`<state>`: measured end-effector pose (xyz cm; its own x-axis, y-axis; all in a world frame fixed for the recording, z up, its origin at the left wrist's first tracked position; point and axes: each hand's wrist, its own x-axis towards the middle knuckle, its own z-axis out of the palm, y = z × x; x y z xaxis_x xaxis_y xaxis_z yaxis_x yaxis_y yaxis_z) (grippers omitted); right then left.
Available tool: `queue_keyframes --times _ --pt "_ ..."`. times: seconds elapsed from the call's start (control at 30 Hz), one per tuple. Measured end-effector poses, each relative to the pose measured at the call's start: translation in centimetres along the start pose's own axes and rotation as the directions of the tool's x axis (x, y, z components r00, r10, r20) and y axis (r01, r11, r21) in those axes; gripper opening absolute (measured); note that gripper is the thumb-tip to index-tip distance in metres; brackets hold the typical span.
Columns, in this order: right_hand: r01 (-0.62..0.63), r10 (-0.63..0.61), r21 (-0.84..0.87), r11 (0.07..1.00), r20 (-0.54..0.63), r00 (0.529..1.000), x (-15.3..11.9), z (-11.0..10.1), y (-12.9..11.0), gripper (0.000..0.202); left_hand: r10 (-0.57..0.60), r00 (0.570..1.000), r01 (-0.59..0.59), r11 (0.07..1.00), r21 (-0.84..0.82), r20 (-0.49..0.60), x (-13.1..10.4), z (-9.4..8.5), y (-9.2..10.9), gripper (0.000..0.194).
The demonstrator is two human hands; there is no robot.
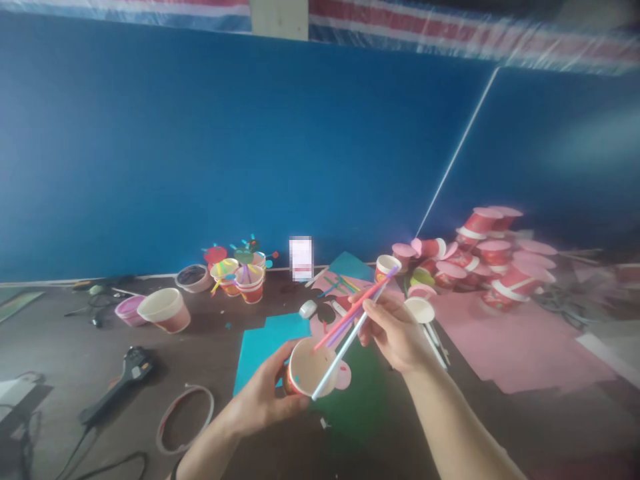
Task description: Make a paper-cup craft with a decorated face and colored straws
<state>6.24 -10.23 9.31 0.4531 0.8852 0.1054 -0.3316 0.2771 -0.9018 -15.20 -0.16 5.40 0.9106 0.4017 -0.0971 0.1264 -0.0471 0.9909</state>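
My left hand (267, 393) is wrapped round a paper cup (313, 367), whose open mouth is tilted up toward the camera. A pink paper disc (343, 375) shows at the cup's right side. Pinched in my right hand (387, 327) are several straws: a red one (353, 313), a purple one and a light blue one (343, 352). They slant down to the left, their lower ends over the cup's mouth. Under the hands lie a blue sheet (270, 337) and a dark green sheet (360, 400).
At the right, red cups with pink discs (495, 253) are piled behind a pink sheet (510, 347). Decorated cups (249, 283) stand at the back left. Farther left are a large white cup (167, 310), a glue gun (120, 383) and a coiled strip (186, 419).
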Motion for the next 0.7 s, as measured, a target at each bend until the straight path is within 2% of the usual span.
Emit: queue_keyframes --times 0.1,0.27,0.5,0.7 --pt "-0.005 0.005 -0.005 1.000 0.024 1.000 0.3 -0.1 0.0 0.028 0.058 0.998 -0.058 0.998 0.004 -0.018 0.1 0.1 -1.0 0.069" --pt "0.012 -0.008 -0.114 0.993 0.039 0.999 0.7 -0.2 0.0 0.027 0.065 0.997 -0.063 0.997 -0.052 0.043 0.6 0.2 -1.8 0.067" --pt "0.118 -0.118 -0.212 0.970 0.011 0.993 1.9 -1.0 -0.1 0.027 0.032 0.999 -0.032 0.999 0.004 0.026 1.1 -0.6 -3.6 0.069" --pt "0.130 -0.130 -0.223 0.966 0.012 0.991 2.5 -1.2 -0.4 0.026 -0.011 0.999 0.012 1.000 -0.023 0.040 1.2 -0.6 -3.4 0.071"
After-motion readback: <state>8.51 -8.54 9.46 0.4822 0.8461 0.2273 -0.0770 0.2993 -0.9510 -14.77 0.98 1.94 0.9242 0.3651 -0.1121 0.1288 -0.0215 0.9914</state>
